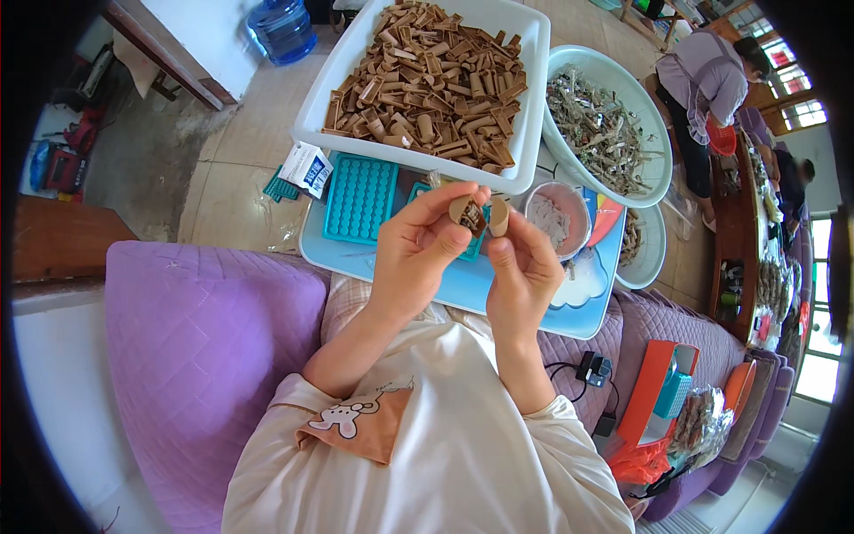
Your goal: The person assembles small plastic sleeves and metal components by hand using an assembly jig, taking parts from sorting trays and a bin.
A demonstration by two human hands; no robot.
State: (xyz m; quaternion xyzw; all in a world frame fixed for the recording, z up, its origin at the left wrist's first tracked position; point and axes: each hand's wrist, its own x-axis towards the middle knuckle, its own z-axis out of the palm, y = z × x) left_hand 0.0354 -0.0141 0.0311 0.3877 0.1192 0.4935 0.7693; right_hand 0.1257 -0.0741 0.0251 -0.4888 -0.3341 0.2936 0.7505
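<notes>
Two small brown pieces face each other above the worktop point(350, 255), one in each of the person's hands. The left hand point(411, 256) pinches a hollow brown tube piece point(464, 214) between thumb and fingertips; its rounded end points up and to the left, and its open side, with dark, uneven material inside, leans toward the right. The right hand point(523, 274) grips a short tan piece point(500, 217), thumb in front and fingers behind, its long axis running nearly upright in this view.

The tan piece lies directly to the right of the tube piece, at about the same level, with a narrow gap between them. Their axes do not line up: the tube piece slants down to the right, while the tan one stands straighter. Neither hand is clearly nearer the meeting point, since each fingertip group sits just beside it. Whether the two pieces differ in depth, I cannot tell.

Below them, a teal molded tray point(360, 196) lies toward the worktop's left edge, and a pink bowl point(583, 206) of white bits sits toward its right edge. Beyond its far edge side, a white tub point(536, 80) holds a heap of loose brown half-tubes point(427, 80), well apart from both hands' fingertips.
</notes>
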